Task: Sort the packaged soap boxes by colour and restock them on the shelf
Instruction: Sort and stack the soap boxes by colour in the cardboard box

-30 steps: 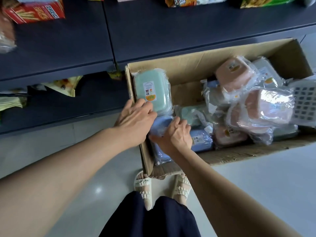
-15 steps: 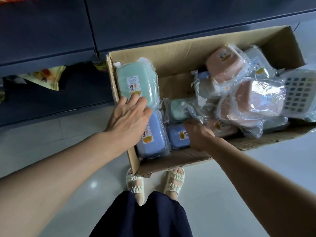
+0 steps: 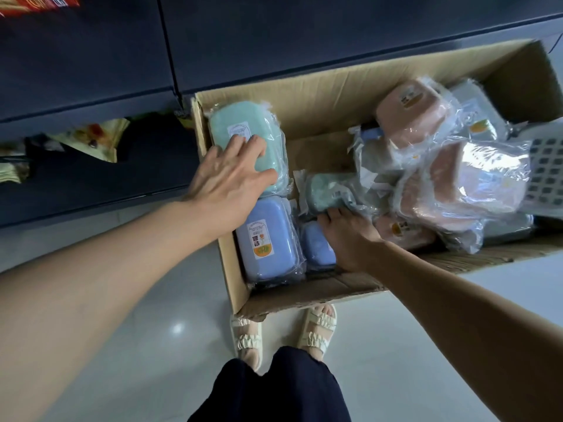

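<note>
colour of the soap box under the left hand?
Pale mint green soap box, wrapped in clear plastic; left hand rests on it. Head view, the only one.

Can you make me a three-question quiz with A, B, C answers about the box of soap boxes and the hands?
1. Where does the big blue soap box lie?
A. on the dark shelf
B. in the cardboard box, below the big green soap box in the picture
C. on the floor

2. What colour are the wrapped soap boxes piled at the right?
A. pink
B. yellow
C. black

3. What is the left hand doing?
A. hanging idle
B. holding a sandal
C. resting flat on the big green soap box

Answers: 1 B, it sits inside the carton against its left wall. 2 A, pink shows through the wrap. 3 C, its fingers lie straight over the green lid.
</note>
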Demonstrator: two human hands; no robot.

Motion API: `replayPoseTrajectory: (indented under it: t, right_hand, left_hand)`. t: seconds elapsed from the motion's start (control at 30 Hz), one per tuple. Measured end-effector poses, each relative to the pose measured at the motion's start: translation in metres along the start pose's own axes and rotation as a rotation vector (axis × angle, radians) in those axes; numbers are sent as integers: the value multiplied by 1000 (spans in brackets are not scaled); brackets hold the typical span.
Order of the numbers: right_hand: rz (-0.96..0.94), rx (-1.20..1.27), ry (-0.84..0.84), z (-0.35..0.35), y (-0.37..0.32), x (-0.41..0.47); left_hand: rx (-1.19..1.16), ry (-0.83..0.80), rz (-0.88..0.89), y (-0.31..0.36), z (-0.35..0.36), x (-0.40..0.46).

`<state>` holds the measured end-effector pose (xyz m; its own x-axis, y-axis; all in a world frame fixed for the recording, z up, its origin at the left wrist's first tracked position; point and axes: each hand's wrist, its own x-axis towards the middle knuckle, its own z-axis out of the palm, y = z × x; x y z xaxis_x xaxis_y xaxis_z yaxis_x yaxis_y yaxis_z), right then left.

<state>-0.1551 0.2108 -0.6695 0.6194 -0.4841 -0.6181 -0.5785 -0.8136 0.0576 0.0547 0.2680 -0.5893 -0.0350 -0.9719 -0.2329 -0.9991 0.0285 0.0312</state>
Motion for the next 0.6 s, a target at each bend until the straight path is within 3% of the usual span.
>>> replayPoseTrajectory:
  t: [0.37, 0.6]
  right_hand:
    - [217, 571, 193, -53, 4, -66]
    - [288, 675, 94, -99, -60, -51]
  left_hand:
    - [-74, -88, 26, -8, -15, -25]
    - [-159, -91, -80, -20, -22, -25]
